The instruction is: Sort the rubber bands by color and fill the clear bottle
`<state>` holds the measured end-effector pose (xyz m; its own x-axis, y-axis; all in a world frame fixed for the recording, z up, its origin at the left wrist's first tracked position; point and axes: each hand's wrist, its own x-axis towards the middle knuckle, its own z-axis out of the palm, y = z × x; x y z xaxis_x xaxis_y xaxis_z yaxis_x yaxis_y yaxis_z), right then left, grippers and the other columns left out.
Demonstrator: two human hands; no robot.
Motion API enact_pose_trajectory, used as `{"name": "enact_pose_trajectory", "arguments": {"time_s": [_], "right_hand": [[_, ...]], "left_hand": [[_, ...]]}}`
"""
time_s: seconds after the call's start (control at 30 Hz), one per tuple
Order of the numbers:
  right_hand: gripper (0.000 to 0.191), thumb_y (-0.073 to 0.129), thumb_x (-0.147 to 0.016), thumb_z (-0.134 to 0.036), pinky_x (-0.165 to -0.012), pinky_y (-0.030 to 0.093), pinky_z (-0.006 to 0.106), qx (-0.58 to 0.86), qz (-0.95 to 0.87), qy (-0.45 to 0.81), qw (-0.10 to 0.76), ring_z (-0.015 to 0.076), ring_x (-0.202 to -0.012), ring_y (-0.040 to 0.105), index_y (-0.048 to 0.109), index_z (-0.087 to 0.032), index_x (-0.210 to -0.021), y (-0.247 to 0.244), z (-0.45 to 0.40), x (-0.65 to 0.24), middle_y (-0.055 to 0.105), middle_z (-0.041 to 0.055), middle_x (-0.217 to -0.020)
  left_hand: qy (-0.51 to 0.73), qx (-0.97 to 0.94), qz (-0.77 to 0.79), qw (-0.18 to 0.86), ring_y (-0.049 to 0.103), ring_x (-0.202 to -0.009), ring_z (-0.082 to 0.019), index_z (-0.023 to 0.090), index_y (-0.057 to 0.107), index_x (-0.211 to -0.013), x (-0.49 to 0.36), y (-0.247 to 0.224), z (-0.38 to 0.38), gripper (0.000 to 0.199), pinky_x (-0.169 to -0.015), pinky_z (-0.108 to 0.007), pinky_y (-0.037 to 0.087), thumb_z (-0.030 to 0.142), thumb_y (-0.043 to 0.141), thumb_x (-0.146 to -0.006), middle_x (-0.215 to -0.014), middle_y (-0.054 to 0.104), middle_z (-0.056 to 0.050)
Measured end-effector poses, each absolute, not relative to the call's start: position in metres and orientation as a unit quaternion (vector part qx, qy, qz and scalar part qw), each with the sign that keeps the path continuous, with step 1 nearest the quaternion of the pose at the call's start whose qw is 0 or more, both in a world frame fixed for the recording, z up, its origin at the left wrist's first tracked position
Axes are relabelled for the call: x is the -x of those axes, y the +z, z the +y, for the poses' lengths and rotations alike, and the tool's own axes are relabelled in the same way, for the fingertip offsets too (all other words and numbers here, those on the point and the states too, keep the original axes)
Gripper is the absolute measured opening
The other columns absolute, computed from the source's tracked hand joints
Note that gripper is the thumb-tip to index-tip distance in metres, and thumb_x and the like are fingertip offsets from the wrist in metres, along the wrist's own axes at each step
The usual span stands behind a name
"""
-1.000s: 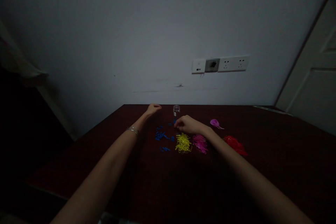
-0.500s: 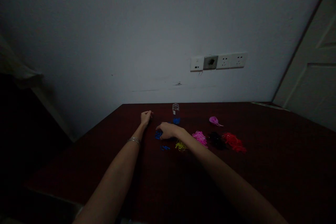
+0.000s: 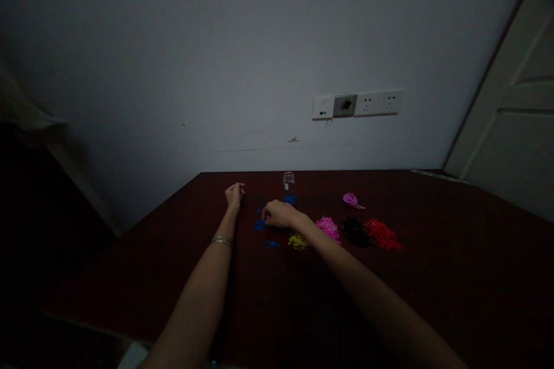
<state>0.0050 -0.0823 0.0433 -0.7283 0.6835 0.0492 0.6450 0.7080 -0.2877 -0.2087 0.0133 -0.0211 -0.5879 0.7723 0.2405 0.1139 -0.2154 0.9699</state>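
Observation:
My right hand [image 3: 279,214] reaches over the table with its fingers bunched at a small pile of blue rubber bands [image 3: 259,225]. Some of these bands appear to be pinched between the fingertips, though the hand hides most of the grip. A few more blue bands [image 3: 272,244] lie nearer to me. Behind the hand stands an upright clear jar [image 3: 289,185], with blue bands at its bottom and no lid on its mouth. My left hand [image 3: 235,195] rests on the table to the left of the jar, its fingers curled in with nothing visible in them.
Right of the blue bands lie piles of yellow bands [image 3: 298,241], pink bands [image 3: 329,229], black bands [image 3: 355,232] and red bands [image 3: 383,234]. A pink funnel [image 3: 351,200] lies behind them. The dark table [image 3: 433,277] meets a wall with sockets [image 3: 367,105].
My right hand has drawn its fingers together and shifted slightly right, and the blue pile beside it looks smaller. My left hand has moved a little to the left.

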Motion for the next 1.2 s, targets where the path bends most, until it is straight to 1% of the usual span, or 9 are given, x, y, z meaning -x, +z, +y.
{"name": "enact_pose_trajectory", "arguments": {"time_s": [0.17,0.33,0.43,0.53,0.73,0.8,0.9,1.0,1.2], "right_hand": [[0.026,0.056,-0.068,-0.017,-0.057,0.038,0.018,0.316,-0.914,0.202,0.153,0.0114,-0.068,0.059,0.069,-0.018,-0.09,0.049,-0.073,-0.01,0.067,0.0024,-0.077],[0.026,0.057,-0.067,-0.017,-0.055,0.038,0.018,0.3,-0.891,0.267,0.211,0.01,-0.061,0.055,0.07,-0.012,-0.089,0.053,-0.069,-0.012,0.066,0.0033,-0.072],[0.026,0.057,-0.067,-0.016,-0.054,0.038,0.018,0.299,-0.884,0.279,0.226,0.0098,-0.06,0.054,0.07,-0.011,-0.089,0.054,-0.067,-0.013,0.066,0.0031,-0.071],[0.025,0.057,-0.067,-0.017,-0.055,0.038,0.018,0.303,-0.877,0.283,0.241,0.0097,-0.06,0.053,0.07,-0.011,-0.089,0.062,-0.067,-0.017,0.066,0.0031,-0.071],[0.024,0.057,-0.07,-0.02,-0.058,0.04,0.021,0.311,-0.871,0.254,0.282,0.0106,-0.063,0.054,0.07,-0.012,-0.088,0.1,-0.058,-0.041,0.066,0.0041,-0.073],[0.024,0.056,-0.07,-0.019,-0.059,0.04,0.021,0.335,-0.867,0.24,0.281,0.0108,-0.063,0.055,0.07,-0.011,-0.088,0.113,-0.05,-0.051,0.066,0.0049,-0.073],[0.024,0.057,-0.069,-0.018,-0.06,0.041,0.022,0.368,-0.866,0.223,0.256,0.0115,-0.064,0.057,0.07,-0.01,-0.087,0.13,-0.033,-0.063,0.068,0.0061,-0.074],[0.023,0.058,-0.067,-0.015,-0.062,0.042,0.021,0.394,-0.872,0.191,0.218,0.0121,-0.066,0.058,0.072,-0.011,-0.085,0.142,-0.019,-0.071,0.069,0.0059,-0.075],[0.021,0.06,-0.064,-0.012,-0.056,0.041,0.02,0.432,-0.887,0.1,0.131,0.013,-0.064,0.059,0.073,-0.011,-0.08,0.151,-0.007,-0.068,0.07,0.007,-0.072]], "left_hand": [[0.676,-0.392,0.573,0.246,0.03,-0.037,-0.006,0.011,0.062,-0.074,0.205,-0.019,0.008,0.036,-0.04,-0.02,0.021,0.039,0.042,-0.062,-0.048,0.044,0.004],[0.631,-0.446,0.598,0.212,0.035,-0.04,-0.008,0.012,0.063,-0.069,0.201,-0.018,0.004,0.035,-0.042,-0.02,0.025,0.039,0.042,-0.064,-0.047,0.045,0.002],[0.602,-0.484,0.601,0.205,0.037,-0.042,-0.008,0.012,0.063,-0.067,0.198,-0.018,0.002,0.031,-0.043,-0.019,0.027,0.036,0.043,-0.064,-0.047,0.046,0.002],[0.601,-0.49,0.598,0.204,0.038,-0.042,-0.009,0.012,0.063,-0.066,0.198,-0.019,0.003,0.029,-0.043,-0.019,0.027,0.034,0.043,-0.065,-0.046,0.045,0.002],[0.599,-0.49,0.595,0.217,0.038,-0.041,-0.008,0.012,0.064,-0.065,0.2,-0.022,0.007,0.027,-0.042,-0.019,0.026,0.031,0.044,-0.065,-0.045,0.046,0.002],[0.594,-0.49,0.601,0.215,0.039,-0.042,-0.008,0.012,0.063,-0.064,0.2,-0.021,0.007,0.026,-0.043,-0.019,0.027,0.03,0.044,-0.065,-0.045,0.046,0.002],[0.594,-0.489,0.601,0.217,0.037,-0.041,-0.008,0.012,0.063,-0.064,0.199,-0.021,0.006,0.026,-0.042,-0.019,0.026,0.03,0.044,-0.065,-0.044,0.045,0.003],[0.594,-0.489,0.599,0.221,0.037,-0.04,-0.008,0.012,0.063,-0.064,0.199,-0.02,0.006,0.026,-0.042,-0.019,0.027,0.03,0.044,-0.065,-0.043,0.045,0.002],[0.588,-0.495,0.602,0.216,0.04,-0.042,-0.009,0.012,0.063,-0.063,0.198,-0.02,0.005,0.026,-0.043,-0.019,0.028,0.03,0.044,-0.065,-0.044,0.046,0.002]]}}
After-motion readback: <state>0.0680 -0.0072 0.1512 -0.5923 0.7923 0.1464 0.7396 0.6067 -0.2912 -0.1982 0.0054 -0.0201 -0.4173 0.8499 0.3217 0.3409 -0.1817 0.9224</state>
